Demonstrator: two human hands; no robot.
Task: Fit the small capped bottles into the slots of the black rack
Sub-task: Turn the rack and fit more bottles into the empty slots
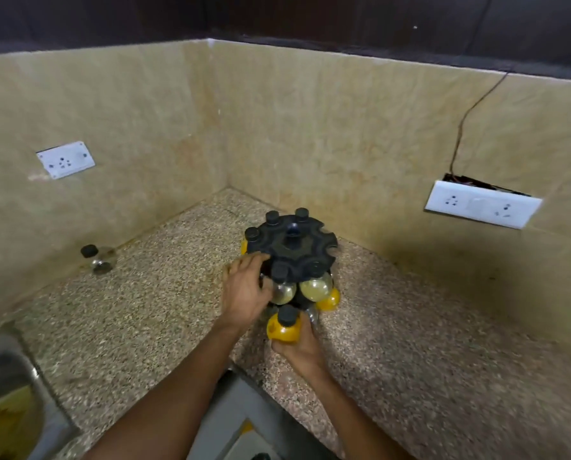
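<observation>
While the black rack (292,242) is standing on the speckled stone counter (164,293) near the corner of the tan walls, at the centre of the frame, both hands are working at its near side. The left hand (244,293) is resting against the rack's left flank, its fingers curling round a clear bottle (282,288) hanging under the upper tier; its black cap is sitting in a slot at the rim. The right hand (299,346), lower in the frame, is gripping a yellow-filled bottle (282,330) with a black cap, holding it just below the upper tier and against the rack's lower level. Whether this bottle is already seated in a slot cannot be told. Beside the clear bottle a pale yellowish bottle (316,287) is hanging in the next slot, and another yellow bottle (329,300) is showing at the lower right of the rack. Three more black caps (272,217) are occupying slots along the far left rim, while the slots at the right rim are showing open. Well apart, at the left of the frame against the wall, a lone clear capped bottle (98,258) is lying tilted on the counter. White socket plates are sitting on the left wall (65,159) and right wall (481,203), a thin wire (470,117) running up from the latter. A steel sink (8,393) is occupying the lower left corner.
</observation>
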